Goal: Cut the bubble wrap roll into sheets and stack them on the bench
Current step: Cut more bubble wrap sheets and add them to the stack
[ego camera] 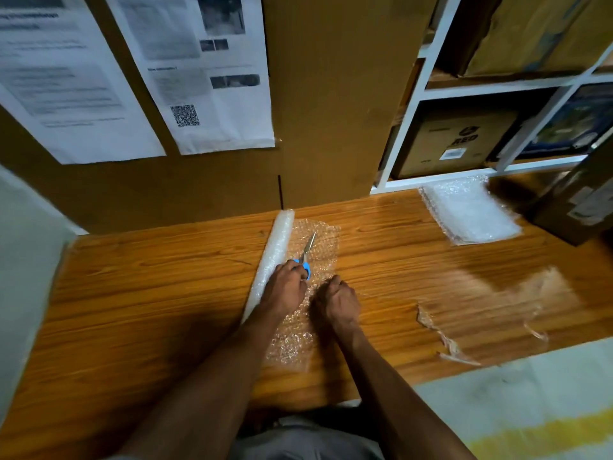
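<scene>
1. Bubble wrap roll lying on the wooden bench, running away from the body, with a loose flap unrolled to its right and reaching back to the near edge.
2. Left hand curled round the blue handles of the scissors, blades pointing away, lying over the flap just beside the roll.
3. Right hand bunched into a fist on the flap, knuckles up; seems to pinch or pin the plastic, though cannot tell for sure, the fingertips being hidden.
4. Stack of cut sheets set well apart at the far right of the bench, near the white shelves.
5. Torn clear scraps scattered on the bench to the right, partly blurred.
6. Judged step: cutting along the roll, partway up the flap.
7. Risks from here:
   - Cut drifting off line, because the film is slack and gathers under the blades instead of shearing.
   - Roll turning or sliding left, since nothing holds it, skewing the sheet.
   - Blades snagging bubbles and tearing a ragged edge, as the scraps suggest.
   - Right-hand knuckles lying close to the blade path if that hand shifts forward.
</scene>
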A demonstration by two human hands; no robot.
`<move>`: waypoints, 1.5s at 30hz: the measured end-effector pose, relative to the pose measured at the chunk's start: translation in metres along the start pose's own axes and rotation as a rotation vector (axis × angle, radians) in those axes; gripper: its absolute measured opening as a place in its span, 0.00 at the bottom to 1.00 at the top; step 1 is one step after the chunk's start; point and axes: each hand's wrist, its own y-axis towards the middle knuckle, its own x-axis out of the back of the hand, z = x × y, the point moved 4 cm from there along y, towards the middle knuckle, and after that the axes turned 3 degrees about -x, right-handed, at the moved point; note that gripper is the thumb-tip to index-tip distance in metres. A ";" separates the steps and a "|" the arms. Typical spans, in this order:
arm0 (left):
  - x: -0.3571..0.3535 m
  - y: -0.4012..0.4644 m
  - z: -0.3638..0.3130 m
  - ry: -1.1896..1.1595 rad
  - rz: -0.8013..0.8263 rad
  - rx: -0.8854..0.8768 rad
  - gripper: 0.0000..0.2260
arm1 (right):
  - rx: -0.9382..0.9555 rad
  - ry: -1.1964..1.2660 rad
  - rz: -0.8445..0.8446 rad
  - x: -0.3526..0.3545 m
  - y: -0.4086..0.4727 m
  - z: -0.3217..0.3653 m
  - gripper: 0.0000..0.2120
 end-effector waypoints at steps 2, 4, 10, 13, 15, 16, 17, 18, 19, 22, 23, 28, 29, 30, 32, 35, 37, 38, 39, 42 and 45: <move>0.008 -0.003 -0.003 0.014 -0.008 -0.013 0.06 | -0.070 0.057 -0.018 -0.004 0.000 -0.001 0.24; 0.016 -0.005 -0.004 0.027 -0.016 0.015 0.06 | -0.114 0.106 -0.035 -0.002 -0.001 -0.002 0.19; 0.021 -0.006 -0.001 0.115 0.016 0.159 0.10 | -0.176 0.197 -0.018 -0.002 -0.002 -0.004 0.18; 0.019 0.000 -0.001 0.134 0.045 0.223 0.17 | -0.218 0.301 -0.015 0.001 0.001 -0.001 0.18; 0.021 0.006 -0.004 0.139 0.063 0.246 0.19 | -0.231 0.431 0.000 0.009 0.003 0.002 0.16; 0.023 0.008 -0.005 0.132 0.067 0.260 0.20 | -0.227 0.504 0.000 0.011 0.006 0.003 0.14; 0.024 0.009 -0.006 0.116 0.063 0.279 0.22 | -0.232 0.592 0.005 0.012 0.007 0.005 0.13; 0.026 0.010 -0.005 0.094 0.055 0.302 0.23 | -0.237 0.704 0.009 0.013 0.009 0.006 0.14; 0.027 0.011 -0.003 0.070 0.046 0.328 0.23 | -0.254 0.810 0.023 0.010 0.011 0.006 0.19; 0.030 0.011 0.000 0.049 0.059 0.359 0.20 | -0.247 0.936 0.033 -0.006 0.023 -0.003 0.18; 0.031 0.011 0.002 0.046 0.068 0.353 0.20 | -0.247 0.934 0.004 -0.016 0.033 -0.009 0.15; 0.042 0.009 0.022 -0.028 0.050 0.380 0.16 | -0.197 0.985 -0.071 0.002 0.018 -0.006 0.07; 0.045 0.009 0.026 -0.046 0.036 0.392 0.16 | -0.209 1.000 -0.076 0.005 0.016 -0.009 0.07; 0.048 0.009 0.030 -0.056 0.027 0.397 0.16 | -0.211 1.016 -0.095 0.007 0.015 -0.011 0.06; 0.054 0.009 0.035 -0.066 0.015 0.395 0.16 | -0.216 1.017 -0.121 0.012 0.013 -0.020 0.06; 0.066 0.006 0.044 -0.054 -0.026 0.396 0.18 | -0.204 1.012 -0.210 0.021 0.012 -0.037 0.06; 0.073 0.004 0.049 -0.010 -0.042 0.386 0.18 | -0.216 1.026 -0.265 0.032 0.005 -0.047 0.09; 0.076 0.001 0.051 0.015 -0.043 0.384 0.19 | -0.230 1.036 -0.301 0.038 0.002 -0.052 0.10; 0.079 -0.001 0.053 0.029 -0.052 0.388 0.19 | -0.242 1.052 -0.333 0.042 -0.001 -0.057 0.09; 0.080 -0.006 0.052 -0.007 -0.083 0.370 0.19 | -0.267 1.096 -0.309 0.041 -0.003 -0.074 0.10; 0.068 -0.012 0.036 -0.243 -0.056 0.294 0.17 | -0.234 0.993 -0.294 0.020 0.002 -0.090 0.14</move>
